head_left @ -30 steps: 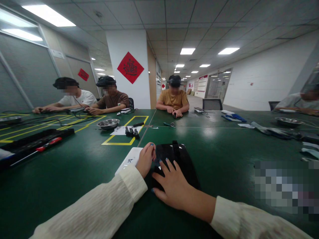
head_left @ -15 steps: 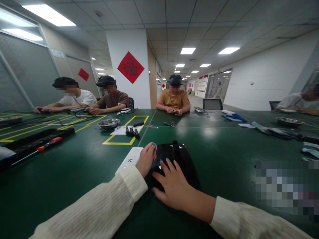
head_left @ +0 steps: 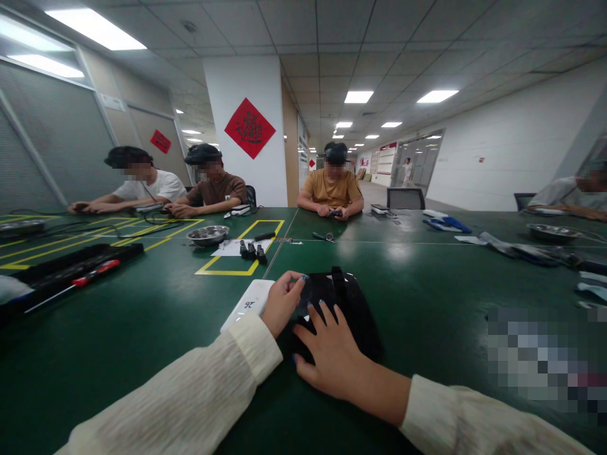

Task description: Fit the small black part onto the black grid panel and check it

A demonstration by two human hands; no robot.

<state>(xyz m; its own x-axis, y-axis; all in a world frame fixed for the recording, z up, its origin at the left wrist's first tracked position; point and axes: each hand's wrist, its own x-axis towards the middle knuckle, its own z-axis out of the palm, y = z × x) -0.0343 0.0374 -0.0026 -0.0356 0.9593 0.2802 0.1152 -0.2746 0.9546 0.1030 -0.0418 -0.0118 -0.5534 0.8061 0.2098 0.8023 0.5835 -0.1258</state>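
A glossy black object with a rounded shell and a black strap (head_left: 364, 311) across its top lies on the green table in front of me; its kind is not plain. My right hand (head_left: 332, 354) rests on its near left part, open, with fingers spread over the surface. At its far left edge is my left hand (head_left: 282, 303), closed with thumb and fingers drawn together; whatever is between them is hidden. Left of that hand lies a white flat box marked 26 (head_left: 245, 307), partly covered by my wrist and sleeve.
Small black parts (head_left: 253, 251) lie on white paper by yellow tape, near a metal bowl (head_left: 207, 235). A black tray (head_left: 71, 278) holds a red-handled screwdriver (head_left: 97, 273). Pliers (head_left: 323, 236) lie farther off. Gloves (head_left: 507, 246) are at right. People sit around the table.
My left fingers have shifted slightly to the right, with the index finger stretched farther out along the black object's edge. My right hand stays spread on the object.
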